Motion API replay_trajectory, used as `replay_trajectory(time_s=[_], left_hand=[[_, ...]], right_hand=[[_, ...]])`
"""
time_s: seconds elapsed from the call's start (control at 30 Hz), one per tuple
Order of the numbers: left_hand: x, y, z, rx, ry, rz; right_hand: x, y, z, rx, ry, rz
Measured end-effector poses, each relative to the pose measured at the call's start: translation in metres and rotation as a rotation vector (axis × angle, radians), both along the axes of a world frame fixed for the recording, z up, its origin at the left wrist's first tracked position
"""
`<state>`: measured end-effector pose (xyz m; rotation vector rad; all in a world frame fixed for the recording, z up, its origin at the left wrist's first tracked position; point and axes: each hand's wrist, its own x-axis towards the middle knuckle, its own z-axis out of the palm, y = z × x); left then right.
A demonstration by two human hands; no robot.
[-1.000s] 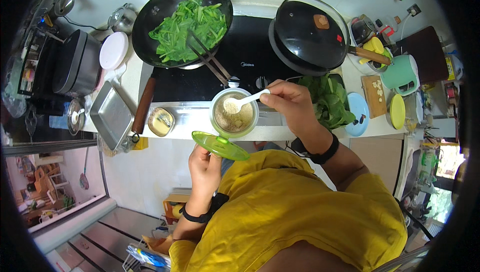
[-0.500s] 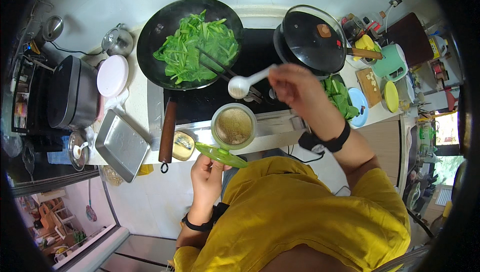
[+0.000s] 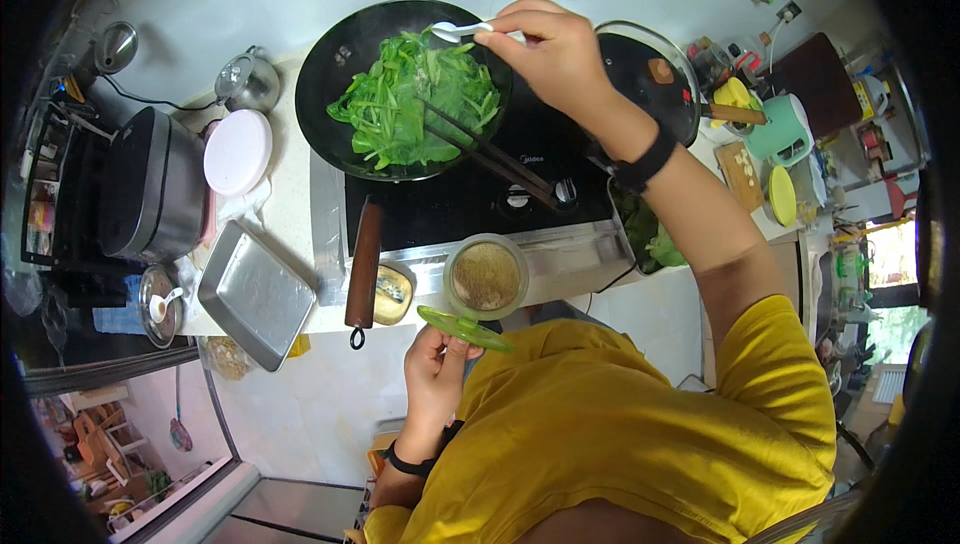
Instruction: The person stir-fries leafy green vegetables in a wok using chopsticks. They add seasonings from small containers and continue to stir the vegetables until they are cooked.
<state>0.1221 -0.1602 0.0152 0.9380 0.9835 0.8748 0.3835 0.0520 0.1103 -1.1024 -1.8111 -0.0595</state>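
Observation:
My right hand [image 3: 550,49] is closed on the handle of a small white measuring spoon [image 3: 455,33], its bowl tipped above the far right part of the greens. Those leafy greens [image 3: 410,104] lie heaped in a black wok [image 3: 318,124] on the stove. Dark chopsticks [image 3: 490,159] lean across the wok's near right rim. Close to my body, my left hand [image 3: 435,374] pinches a green lid [image 3: 465,329] by its edge. Just beyond the lid stands a round tub [image 3: 450,284] of tan granules, its top uncovered; whether the lid is joined to it is unclear.
The wok's wooden handle [image 3: 366,264] points toward me, beside a small gold-coloured tin [image 3: 393,294]. A metal tray [image 3: 255,294] sits at the left. To the right are a glass-lidded pan [image 3: 640,74] and a container of leaves [image 3: 650,234] under my forearm.
My right hand has carried the white spoon from above the tub forward to over the wok, and the spoon has tipped. My left hand still holds the lid beside the tub.

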Motion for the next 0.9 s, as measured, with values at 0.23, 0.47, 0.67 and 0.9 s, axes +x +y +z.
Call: replay_trajectory(time_s=[0.23,0.47,0.67,0.9], left_hand=[[0.002,0.006,-0.015,0.043,0.063,-0.153],[0.049,0.006,-0.013,0.078,0.091,-0.369],[0.119,-0.012,-0.007,0.054,0.065,-0.521],[0.232,-0.06,-0.01,0.016,-0.009,-0.635]], right_hand=[[0.014,-0.129,0.025,-0.611,0.29,0.085],[0.032,-0.23,-0.029,-0.823,0.078,-0.099],[0.097,-0.314,-0.026,-0.651,0.291,-0.378],[0.219,-0.44,-0.032,-0.504,0.448,-0.638]])
